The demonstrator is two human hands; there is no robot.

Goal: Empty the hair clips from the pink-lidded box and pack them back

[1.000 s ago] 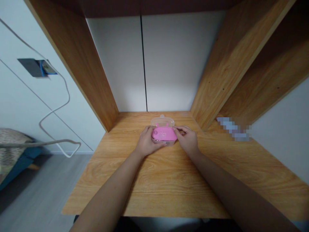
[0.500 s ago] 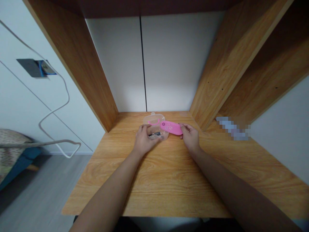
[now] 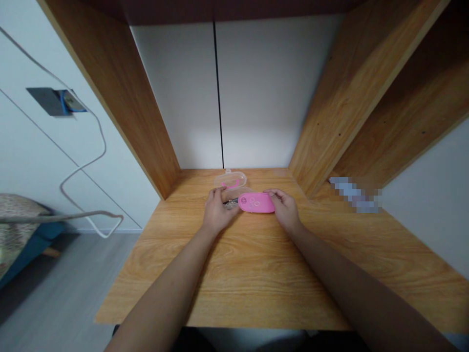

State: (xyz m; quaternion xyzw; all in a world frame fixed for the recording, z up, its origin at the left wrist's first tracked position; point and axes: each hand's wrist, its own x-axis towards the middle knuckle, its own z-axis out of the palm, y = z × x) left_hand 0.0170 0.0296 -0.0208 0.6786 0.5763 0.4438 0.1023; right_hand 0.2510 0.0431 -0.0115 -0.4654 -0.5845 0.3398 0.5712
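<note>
Holding pink oval piece point(image 3: 256, 203) by its right end: right hand point(image 3: 286, 211), thumb and fingers closed on it. Piece is out of its seat, its left end overlapping the right part of the clear box point(image 3: 239, 192), close to the table's back edge, roughly mid-width. Left hand point(image 3: 216, 211) curled round the box's left end, holding it. Clear lid point(image 3: 234, 177) is swung open toward the back edge. Done, judging by how things lie: lid open, pink piece lifted off. Not done: piece not set down, dark and metallic items point(image 3: 230, 202) in the box not taken out; can't tell exactly what they are. Further out: blurred-out object point(image 3: 355, 196) by the table's right back corner, white cable point(image 3: 101, 129) off past the left edge.
</note>
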